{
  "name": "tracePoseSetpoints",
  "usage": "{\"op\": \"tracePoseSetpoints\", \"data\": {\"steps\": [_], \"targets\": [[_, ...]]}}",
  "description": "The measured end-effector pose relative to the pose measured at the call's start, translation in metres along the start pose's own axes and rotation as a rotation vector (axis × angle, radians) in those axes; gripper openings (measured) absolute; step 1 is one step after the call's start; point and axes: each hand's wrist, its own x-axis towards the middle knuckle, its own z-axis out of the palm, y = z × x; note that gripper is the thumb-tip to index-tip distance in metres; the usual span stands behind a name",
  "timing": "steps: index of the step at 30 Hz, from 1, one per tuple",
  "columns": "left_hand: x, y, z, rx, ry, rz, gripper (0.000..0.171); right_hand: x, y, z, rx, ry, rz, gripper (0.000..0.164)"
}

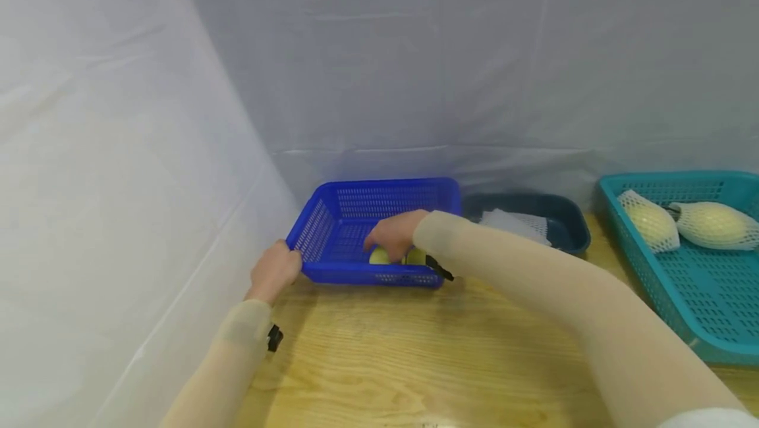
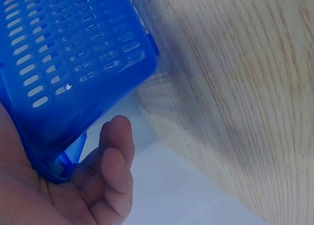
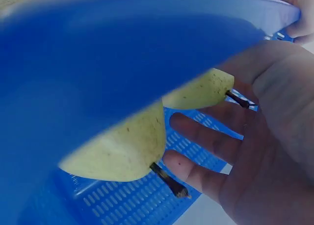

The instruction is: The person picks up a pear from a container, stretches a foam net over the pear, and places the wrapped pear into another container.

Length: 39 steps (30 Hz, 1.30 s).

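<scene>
In the head view a blue plastic basket (image 1: 356, 275) stands on the table. My left hand (image 1: 275, 271) grips its rim at the front left corner; up close in the left wrist view, the fingers (image 2: 117, 171) curl under the blue rim (image 2: 59, 173). My right hand (image 1: 394, 234) reaches down inside the basket, over two yellow-green pears. The right wrist view shows the near pear (image 3: 127, 146) and the far pear (image 3: 203, 90), both with dark stems. There the right fingers (image 3: 206, 136) spread loosely beside the pears, the thumb close to the far one. The basket's rim hides part of both.
A dark tray (image 1: 572, 220) with white foam netting (image 1: 516, 224) sits right of the blue basket, partly behind my right arm. Farther right, a teal basket (image 1: 705, 283) holds two pears in foam nets (image 1: 717, 225). White sheeting (image 1: 178, 184) rises at the left and back.
</scene>
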Motion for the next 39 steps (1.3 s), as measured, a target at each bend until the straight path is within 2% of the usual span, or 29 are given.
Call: {"op": "tracePoseSetpoints", "data": {"steps": [9,17,28,34,39], "targets": [[0.000,0.001,0.001,0.003,0.014,-0.002,0.041,0.005,-0.001,0.006,0.013,-0.001,-0.003,0.073],[0.003,0.001,0.002,0.006,0.021,0.006,0.042,0.001,0.003,0.006,0.012,0.035,-0.074,0.059],[0.001,0.002,0.001,0.007,0.005,-0.010,0.045,0.002,0.005,0.003,-0.019,0.098,-0.079,0.045],[0.000,0.004,0.001,0.016,0.009,-0.017,0.042,-0.001,0.010,-0.002,-0.047,0.149,-0.124,0.051],[-0.002,0.004,0.001,0.032,0.006,-0.021,0.044,-0.012,0.012,-0.009,-0.047,0.201,-0.140,0.060]]}}
